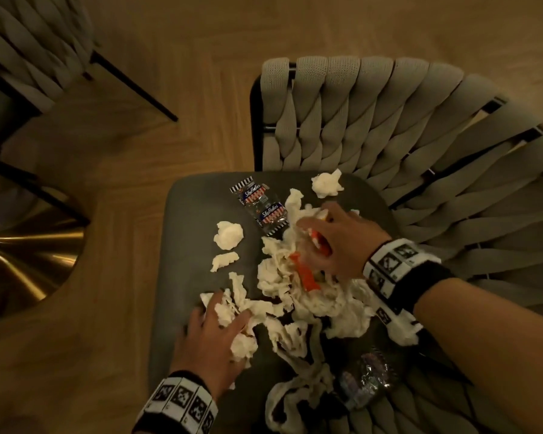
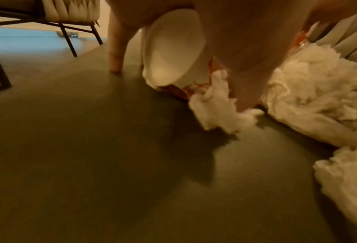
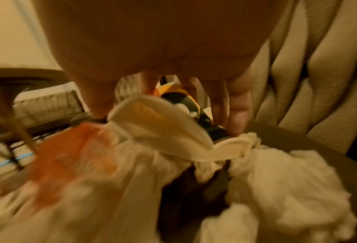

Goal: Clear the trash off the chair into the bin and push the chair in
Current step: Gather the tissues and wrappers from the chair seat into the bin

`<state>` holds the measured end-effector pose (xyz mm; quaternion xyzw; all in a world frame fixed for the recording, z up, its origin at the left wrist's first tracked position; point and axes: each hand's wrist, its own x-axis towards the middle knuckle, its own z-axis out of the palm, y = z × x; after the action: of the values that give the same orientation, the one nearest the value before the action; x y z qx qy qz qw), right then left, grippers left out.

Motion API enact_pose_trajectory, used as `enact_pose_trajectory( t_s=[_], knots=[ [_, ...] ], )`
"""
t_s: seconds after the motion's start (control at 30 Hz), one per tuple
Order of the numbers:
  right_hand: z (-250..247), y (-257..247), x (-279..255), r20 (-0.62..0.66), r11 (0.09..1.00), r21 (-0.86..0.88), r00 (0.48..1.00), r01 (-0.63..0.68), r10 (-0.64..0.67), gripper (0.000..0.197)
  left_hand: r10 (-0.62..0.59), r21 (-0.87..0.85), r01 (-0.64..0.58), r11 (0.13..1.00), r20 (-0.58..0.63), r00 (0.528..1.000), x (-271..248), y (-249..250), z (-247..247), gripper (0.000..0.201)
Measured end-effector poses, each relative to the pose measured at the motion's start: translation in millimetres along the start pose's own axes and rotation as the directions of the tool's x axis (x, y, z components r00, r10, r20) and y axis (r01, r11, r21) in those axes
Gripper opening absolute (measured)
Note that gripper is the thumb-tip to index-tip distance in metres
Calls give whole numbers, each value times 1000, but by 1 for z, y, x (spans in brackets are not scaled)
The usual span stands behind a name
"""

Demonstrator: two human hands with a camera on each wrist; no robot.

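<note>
On the chair seat (image 1: 188, 220), crumpled tissues (image 1: 298, 296) lie heaped: the left hand (image 1: 213, 336) and right hand (image 1: 336, 242), fingers curled into them, should scoop inward, gathering the stray wrappers (image 1: 261, 205).

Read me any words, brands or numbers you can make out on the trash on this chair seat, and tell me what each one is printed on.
"SkyFlakes": on the upper cracker packet at the back of the seat.
"SkyFlakes": on the lower cracker packet beside it.
Small print on both packets: too small to read.
Orange wrapper under the right hand: no readable text.
Shiny wrapper at the seat's front: print too blurred to read.
Wristbands: square coded markers only, no words.
</note>
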<state>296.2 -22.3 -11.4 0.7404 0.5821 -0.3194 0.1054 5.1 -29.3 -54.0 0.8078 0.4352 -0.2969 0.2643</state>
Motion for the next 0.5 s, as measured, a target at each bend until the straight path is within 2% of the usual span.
enact_pose_trajectory(
  t_s=[0.07, 0.13, 0.3, 0.37, 0.47, 0.5],
  knots=[
    [20, -13, 3, 82, 994, -103, 996, 34, -25, 91, 7, -55, -7, 998, -12, 1000, 2, 3, 2, 75],
    [36, -20, 13, 106, 990, -138, 994, 12, 3, 102, 31, -101, -34, 994, -29, 999, 4, 3, 1, 71],
    [33, -25, 32, 87, 998, -46, 995, -37, 41, 77, 187, -139, -203, 969, -118, 975, -2, 0, -8, 61],
    [24, -18, 27, 70, 998, 47, 997, -47, 43, 68, 230, -157, -256, 954, -167, 959, -10, 2, -16, 60],
    [4, -4, 8, -48, 973, 229, 998, -36, 49, 63, 308, -195, -369, 909, -283, 908, -17, 10, -32, 64],
    [-4, 1, 0, -97, 963, 267, 994, -24, 52, 61, 346, -202, -408, 890, -282, 895, -19, 18, -36, 65]
  ],
)
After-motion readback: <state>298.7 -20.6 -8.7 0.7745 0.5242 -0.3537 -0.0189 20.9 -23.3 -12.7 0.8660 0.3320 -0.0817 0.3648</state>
